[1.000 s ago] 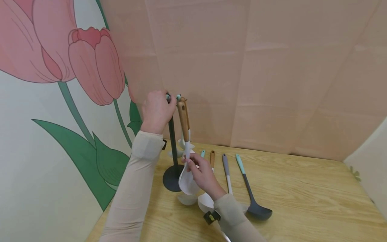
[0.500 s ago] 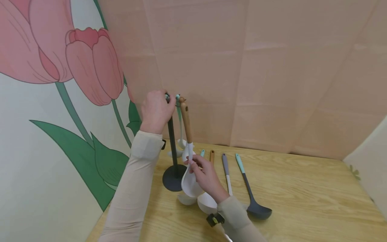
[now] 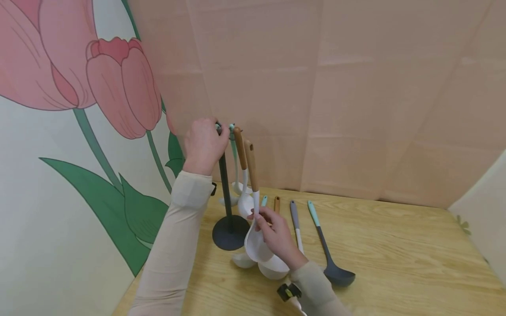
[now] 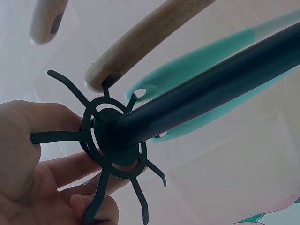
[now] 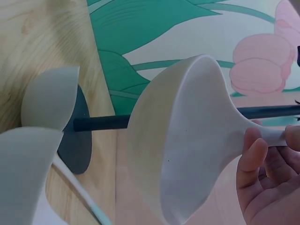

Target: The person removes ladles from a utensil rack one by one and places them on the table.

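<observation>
My left hand [image 3: 203,145] grips the top of a dark utensil stand [image 3: 225,193], fingers behind its ring of curved hooks [image 4: 58,136] in the left wrist view. With thumb and fingers, my right hand [image 3: 278,235] pinches the white neck of a wooden-handled ladle [image 3: 252,169]. That ladle is upright, bowl down, right of the stand; the tip of its handle is apart from the hooks. Another wooden-handled ladle [image 3: 240,151] hangs on a hook. Two teal-handled utensils, one with its teal handle [image 4: 197,61] above the pole, also hang there.
On the wooden table [image 3: 407,254] lie a dark ladle with teal handle [image 3: 340,276], a purple-handled utensil [image 3: 294,215] and white ladle bowls [image 3: 272,268], partly behind the right arm. A tulip-painted wall [image 3: 23,210] stands close on the left; pink cloth [image 3: 356,109] hangs behind.
My right hand has carried the wooden-handled ladle rightward and slightly down, away from the hooks, uncovering the hanging ladle behind it. My left hand stays on the stand's top.
</observation>
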The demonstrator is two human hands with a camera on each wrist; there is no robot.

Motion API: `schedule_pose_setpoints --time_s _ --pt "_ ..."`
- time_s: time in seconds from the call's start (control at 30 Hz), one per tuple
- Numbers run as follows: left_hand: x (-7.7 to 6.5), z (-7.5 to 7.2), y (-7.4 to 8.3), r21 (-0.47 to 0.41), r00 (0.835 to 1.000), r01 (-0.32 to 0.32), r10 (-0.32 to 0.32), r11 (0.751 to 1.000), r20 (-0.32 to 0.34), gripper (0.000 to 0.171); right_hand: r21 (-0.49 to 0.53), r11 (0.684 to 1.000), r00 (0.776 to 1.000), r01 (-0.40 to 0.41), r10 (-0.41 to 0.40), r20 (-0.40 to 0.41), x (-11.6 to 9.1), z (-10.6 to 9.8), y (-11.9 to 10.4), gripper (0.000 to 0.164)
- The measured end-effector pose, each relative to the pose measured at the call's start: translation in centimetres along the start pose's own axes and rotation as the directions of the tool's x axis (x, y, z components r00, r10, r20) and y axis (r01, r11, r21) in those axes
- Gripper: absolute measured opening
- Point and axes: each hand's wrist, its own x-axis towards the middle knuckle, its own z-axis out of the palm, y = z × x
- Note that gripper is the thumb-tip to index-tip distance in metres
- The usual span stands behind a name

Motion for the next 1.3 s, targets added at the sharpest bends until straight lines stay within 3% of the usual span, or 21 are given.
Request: schedule_pose_setpoints --time_s 0.93,1.3 --pt "0.2 0.0 -0.2 -0.009 1.0 0.004 -0.004 1.0 -0.005 0.03 -0.086 0.994 0.994 -0.072 0.064 -0.09 -1.7 -3.7 2.4 0.017" --pt "0.1 0.1 -0.1 -0.007 1.0 0.001 -0.001 1.0 -0.007 0.029 -0.189 0.981 0.99 -0.042 0.016 -0.138 -2.6 -5.1 3.2 0.015"
